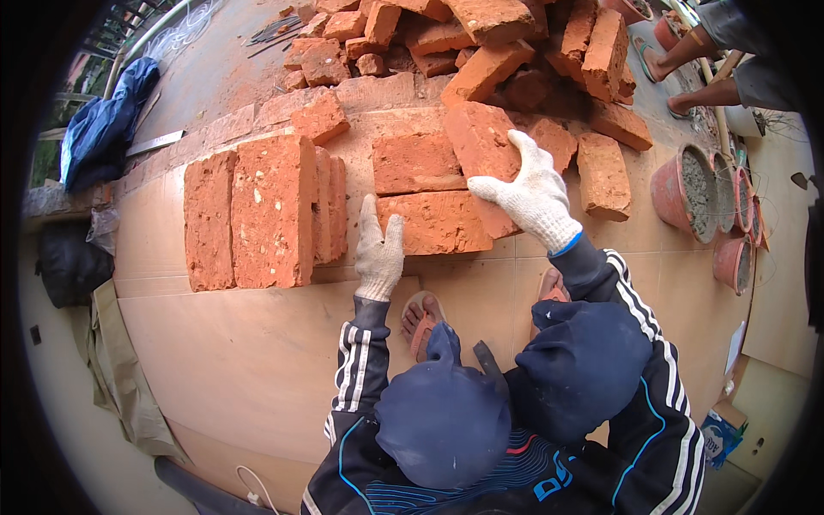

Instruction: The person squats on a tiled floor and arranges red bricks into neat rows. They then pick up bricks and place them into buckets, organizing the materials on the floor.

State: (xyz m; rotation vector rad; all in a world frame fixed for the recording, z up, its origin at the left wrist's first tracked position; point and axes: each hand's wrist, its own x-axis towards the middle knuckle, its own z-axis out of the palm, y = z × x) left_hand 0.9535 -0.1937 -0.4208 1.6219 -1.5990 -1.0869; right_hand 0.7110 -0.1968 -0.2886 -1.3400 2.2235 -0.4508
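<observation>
My right hand, in a white knitted glove, grips a rough orange brick by its right side, with fingers at its edge and thumb across its face. This brick is tilted and partly covers the right end of two bricks lying side by side, a farther brick and a nearer brick. My left hand, also gloved, is at the left end of those two, thumb and fingers apart and holding nothing. Whether its fingertips touch the bricks I cannot tell. Left of it stands a row of bricks set close together.
A heap of loose bricks lies at the far side. One brick lies right of my right hand. Buckets of grey mortar stand at the right. Another person's legs show at upper right. A blue cloth hangs at left.
</observation>
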